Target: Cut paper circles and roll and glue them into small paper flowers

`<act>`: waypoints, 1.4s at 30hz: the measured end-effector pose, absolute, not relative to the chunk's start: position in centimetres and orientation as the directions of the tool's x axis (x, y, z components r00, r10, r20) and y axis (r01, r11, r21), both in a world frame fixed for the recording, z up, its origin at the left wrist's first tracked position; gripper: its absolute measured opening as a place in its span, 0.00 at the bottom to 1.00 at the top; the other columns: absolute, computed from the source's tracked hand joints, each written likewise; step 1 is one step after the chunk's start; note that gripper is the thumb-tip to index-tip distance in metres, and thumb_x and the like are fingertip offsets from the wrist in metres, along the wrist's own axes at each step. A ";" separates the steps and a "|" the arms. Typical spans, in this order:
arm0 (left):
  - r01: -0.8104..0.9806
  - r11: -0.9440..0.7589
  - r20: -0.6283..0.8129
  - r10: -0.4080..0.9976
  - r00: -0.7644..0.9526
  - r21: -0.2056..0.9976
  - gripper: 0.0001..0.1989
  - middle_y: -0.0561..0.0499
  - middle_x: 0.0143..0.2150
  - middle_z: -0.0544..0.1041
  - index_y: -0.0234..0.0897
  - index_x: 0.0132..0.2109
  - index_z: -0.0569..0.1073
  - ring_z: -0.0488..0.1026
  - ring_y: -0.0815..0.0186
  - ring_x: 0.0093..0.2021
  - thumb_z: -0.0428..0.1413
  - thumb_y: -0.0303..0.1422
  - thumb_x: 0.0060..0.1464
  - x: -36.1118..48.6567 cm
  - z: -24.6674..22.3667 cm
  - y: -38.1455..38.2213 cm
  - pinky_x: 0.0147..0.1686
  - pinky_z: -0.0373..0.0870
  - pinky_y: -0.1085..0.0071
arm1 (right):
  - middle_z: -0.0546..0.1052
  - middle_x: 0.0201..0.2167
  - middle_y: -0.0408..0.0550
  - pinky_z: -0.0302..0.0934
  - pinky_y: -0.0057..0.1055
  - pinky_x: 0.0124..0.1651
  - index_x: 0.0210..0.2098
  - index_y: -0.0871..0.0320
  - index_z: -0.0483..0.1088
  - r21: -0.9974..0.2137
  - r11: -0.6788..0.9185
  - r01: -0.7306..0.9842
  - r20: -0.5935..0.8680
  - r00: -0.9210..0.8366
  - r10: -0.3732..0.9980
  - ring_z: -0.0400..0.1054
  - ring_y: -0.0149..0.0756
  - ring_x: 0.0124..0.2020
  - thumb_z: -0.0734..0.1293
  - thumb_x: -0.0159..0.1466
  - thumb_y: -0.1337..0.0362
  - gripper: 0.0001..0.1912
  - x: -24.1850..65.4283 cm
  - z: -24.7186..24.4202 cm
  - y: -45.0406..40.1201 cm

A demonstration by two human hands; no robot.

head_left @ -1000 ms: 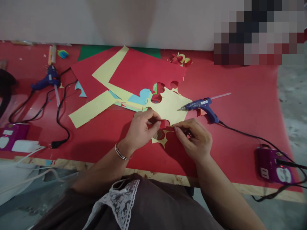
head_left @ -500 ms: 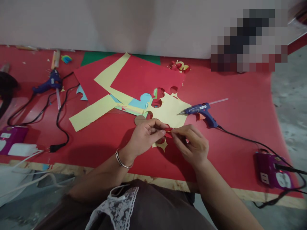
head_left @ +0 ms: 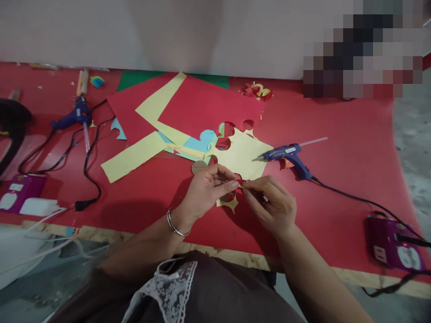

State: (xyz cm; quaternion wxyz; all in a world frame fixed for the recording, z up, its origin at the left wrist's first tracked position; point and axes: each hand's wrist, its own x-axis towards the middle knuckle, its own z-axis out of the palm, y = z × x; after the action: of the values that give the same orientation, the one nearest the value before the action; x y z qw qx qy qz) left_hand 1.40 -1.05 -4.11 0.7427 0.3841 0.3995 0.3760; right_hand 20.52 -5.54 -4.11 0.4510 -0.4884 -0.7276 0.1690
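My left hand (head_left: 210,190), with a bracelet at the wrist, pinches a small red and yellow paper piece (head_left: 241,182) between thumb and fingers. From the other side my right hand (head_left: 274,202) grips the same piece with its fingertips, which partly hide it. Just beyond the hands lies a pale yellow paper sheet (head_left: 244,154) with round cut-outs along its edge. A blue glue gun (head_left: 286,155) rests with its nozzle over that sheet. Below the hands is a yellow paper scrap (head_left: 229,204), and a brown cardboard disc (head_left: 199,167) lies beside my left hand.
Red paper (head_left: 208,101) and yellow strips (head_left: 134,157) lie at the back. Curled red and yellow pieces (head_left: 257,91) are piled near the wall. A second glue gun (head_left: 76,114) stands at left. Purple power boxes (head_left: 392,244) with trailing cords sit on both sides.
The view has shifted slightly, so the scene sits a little farther right. Both hands keep hold of the small paper piece, whose angle between the fingertips has changed slightly.
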 end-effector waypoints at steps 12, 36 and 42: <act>-0.178 0.333 -0.254 0.898 0.358 0.926 0.16 0.52 0.33 0.80 0.37 0.41 0.77 0.79 0.70 0.30 0.72 0.41 0.55 1.4 -4.0 -1.1 0.31 0.80 0.73 | 0.79 0.33 0.43 0.62 0.29 0.28 0.47 0.54 0.78 -0.767 0.379 0.518 0.410 -0.059 0.910 0.71 0.29 0.28 0.73 0.69 0.69 0.07 20.8 -4.2 -5.7; -0.284 0.339 -0.237 0.910 0.339 0.897 0.15 0.51 0.36 0.84 0.35 0.39 0.78 0.83 0.68 0.35 0.74 0.36 0.52 1.5 -3.9 -1.0 0.39 0.82 0.73 | 0.80 0.34 0.47 0.66 0.30 0.32 0.44 0.56 0.78 -0.743 0.452 0.493 0.463 -0.109 0.880 0.74 0.32 0.33 0.71 0.70 0.73 0.07 20.8 -4.0 -5.5; -0.256 0.366 -0.266 0.897 0.354 0.895 0.17 0.50 0.37 0.84 0.36 0.40 0.78 0.83 0.67 0.36 0.74 0.39 0.51 1.4 -4.0 -1.1 0.37 0.83 0.72 | 0.79 0.34 0.46 0.64 0.30 0.28 0.42 0.55 0.78 -0.742 0.443 0.503 0.455 -0.106 0.884 0.72 0.32 0.30 0.72 0.69 0.73 0.06 20.8 -4.0 -5.3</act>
State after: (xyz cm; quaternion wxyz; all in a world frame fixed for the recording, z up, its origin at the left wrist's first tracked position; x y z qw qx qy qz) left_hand 1.43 -1.13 -4.03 0.7209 0.3963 0.4042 0.3998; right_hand 20.76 -5.35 -4.02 0.4595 -0.4855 -0.7142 0.2074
